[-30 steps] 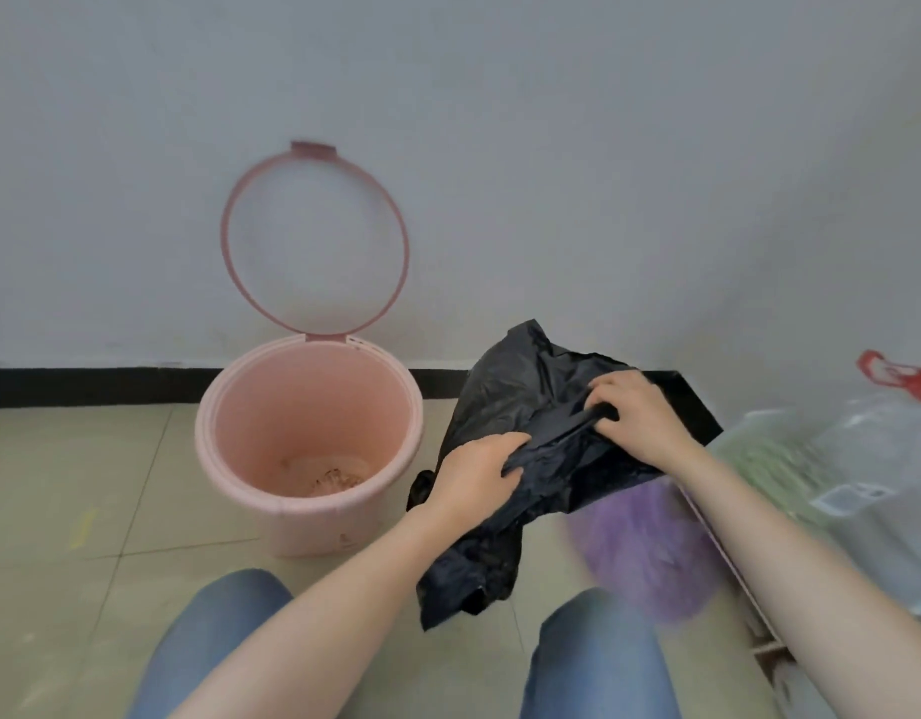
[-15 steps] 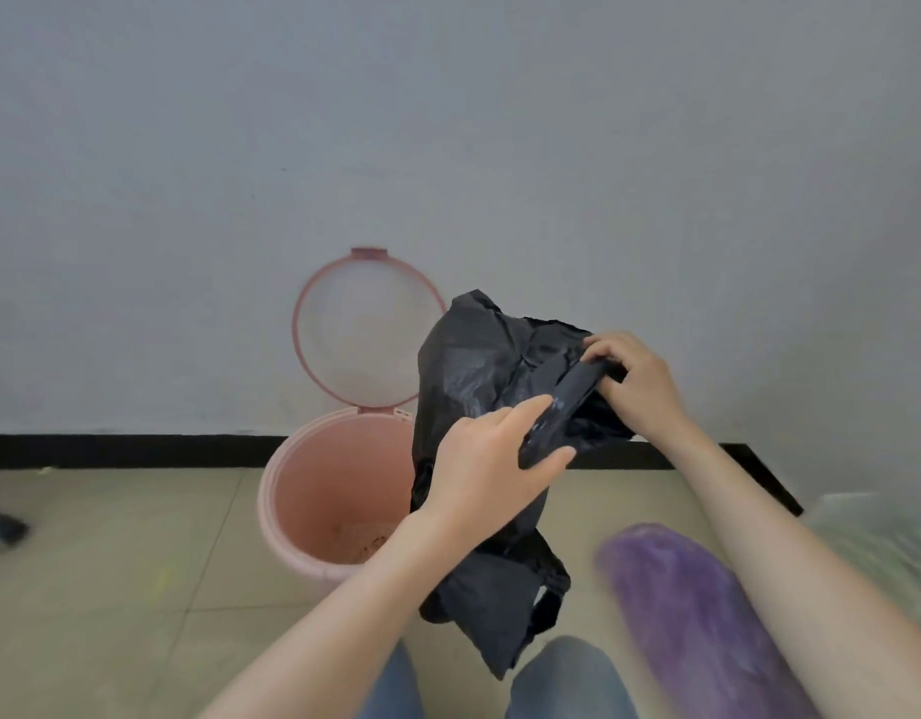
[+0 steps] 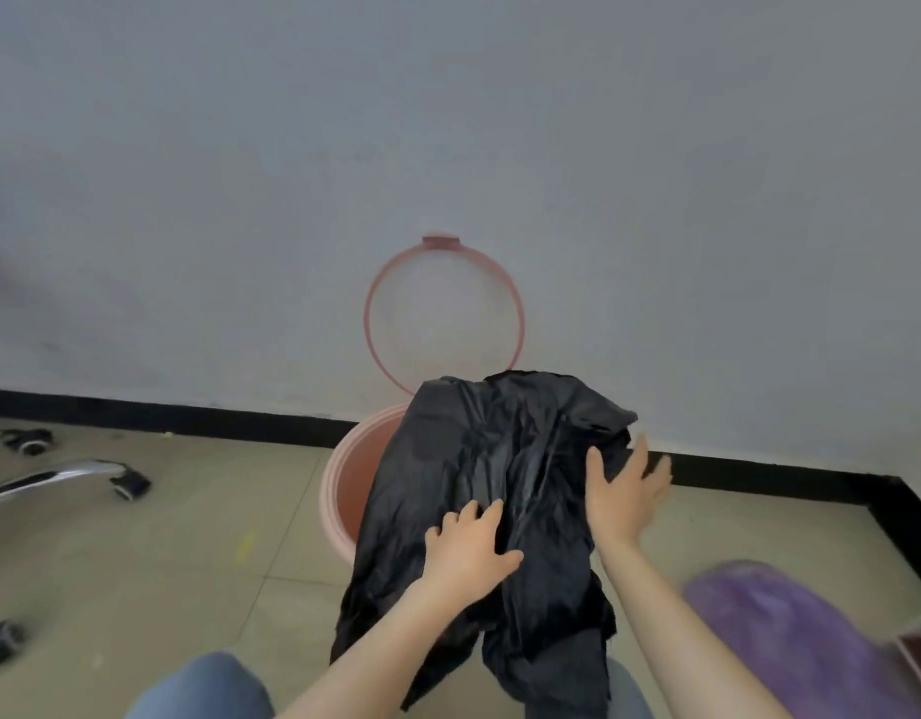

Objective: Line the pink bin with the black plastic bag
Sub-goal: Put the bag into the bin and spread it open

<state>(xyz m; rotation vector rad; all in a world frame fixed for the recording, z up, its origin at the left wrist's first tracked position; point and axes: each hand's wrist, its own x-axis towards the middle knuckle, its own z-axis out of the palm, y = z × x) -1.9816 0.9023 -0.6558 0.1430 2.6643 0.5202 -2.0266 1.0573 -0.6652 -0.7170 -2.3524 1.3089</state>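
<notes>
A pale grey wall (image 3: 448, 147) filled the upper part of the view, with a black skirting strip (image 3: 188, 418) along its foot and a beige tiled floor (image 3: 188, 537) below. The pink bin (image 3: 344, 474) stood on the floor against the wall's foot, its ring-shaped lid (image 3: 367, 324) raised and leaning on the wall behind it. The black plastic bag (image 3: 479, 459) hung crumpled in front of the bin, covering most of its opening, its lower end trailing down towards the person's jeans-clad knees (image 3: 204, 687). A blurred purple object (image 3: 790, 640) lay near the floor's right edge, and chrome chair legs with castors (image 3: 59, 474) sat by the left edge. The left hand (image 3: 471, 550) lay flat on the bag with fingers spread, holding nothing; the right hand (image 3: 626, 490) was open-palmed against the bag's right side, its fingers loosely spread rather than pinched. The step in hand seemed to be spreading the bag to find its mouth. The next move likely called for opening that mouth, lowering the bag into the bin and folding its edge over the rim. No brand, label or writing was legible.
</notes>
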